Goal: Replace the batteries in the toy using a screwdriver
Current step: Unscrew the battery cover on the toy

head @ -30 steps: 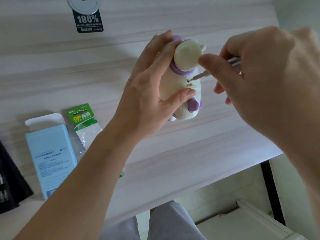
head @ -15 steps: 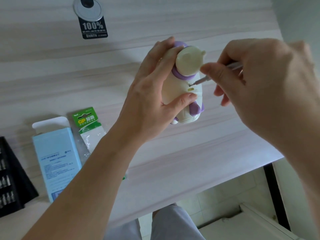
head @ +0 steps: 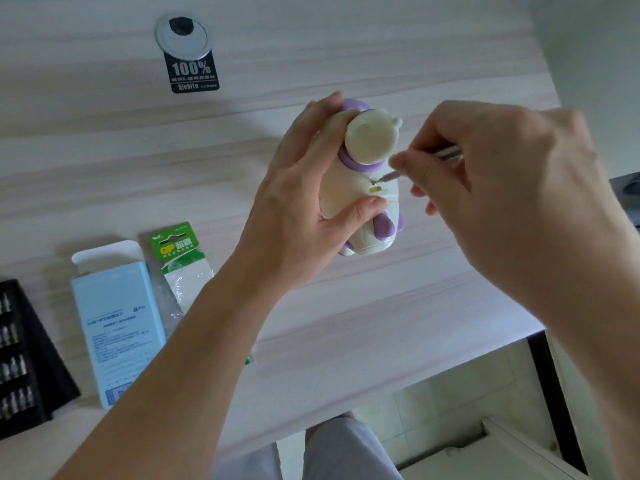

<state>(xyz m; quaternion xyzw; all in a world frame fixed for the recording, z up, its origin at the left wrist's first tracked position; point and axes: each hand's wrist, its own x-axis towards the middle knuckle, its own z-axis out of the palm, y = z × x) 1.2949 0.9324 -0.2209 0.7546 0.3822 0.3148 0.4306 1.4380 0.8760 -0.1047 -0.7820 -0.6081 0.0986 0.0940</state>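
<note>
A cream and purple toy figure (head: 349,188) is held above the wooden table (head: 104,168), its back facing me. My left hand (head: 304,209) grips the toy's body, thumb across the lower back and fingers round the far side. My right hand (head: 491,188) pinches a thin metal screwdriver (head: 389,176) whose tip sits in a screw just below the toy's purple collar, above a small yellowish tab. A green GP battery pack (head: 180,261) lies on the table to the left.
A light blue box (head: 117,323) lies beside the battery pack. A black tray of screwdriver bits (head: 20,362) sits at the left edge. A round cable grommet (head: 183,35) with a black label is at the back. The table's front edge runs near my knees.
The view has tilted up slightly, so everything sits lower in the picture. The screwdriver tip stays on the same screw, with my right fingers shifted a little along the shaft.
</note>
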